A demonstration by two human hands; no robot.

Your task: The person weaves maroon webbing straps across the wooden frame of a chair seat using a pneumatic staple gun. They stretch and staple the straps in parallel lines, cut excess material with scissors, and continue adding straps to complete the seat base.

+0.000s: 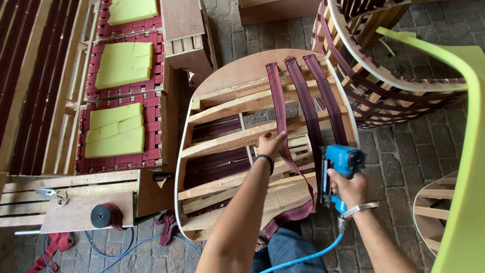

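webbing strap [278, 108], maroon with dark stripes, lies lengthwise over the slats of a curved wooden chair frame [230, 76]; it is the leftmost of three parallel straps fixed at the frame's rounded far edge. left hand [271, 144] is closed on this strap at about mid-frame, fingers pinching it against a cross slat; a dark band sits on the wrist. below the hand the strap runs slack, twists, and loops down to the frame's near edge, where it bunches.

right hand [349, 189] is wrapped fully around the grip of a blue pneumatic stapler [337, 169], held upright just beside the frame's right edge, nose close to the wood; contact cannot be told. blue air hose [308, 256] leaves the stapler's base and runs toward the bottom edge of view. a metal bracelet sits on the right wrist.

second and third straps [323, 96] lie flat to the right of the held one, near but apart.

rest: roll of webbing [103, 216] on a plywood board at lower left; scissors [56, 194] near the board's far edge. yellow-green foam pads [115, 130] rest on webbed seat frames at left. another webbed round frame [384, 76] stands at upper right. brick floor [399, 162] underneath.
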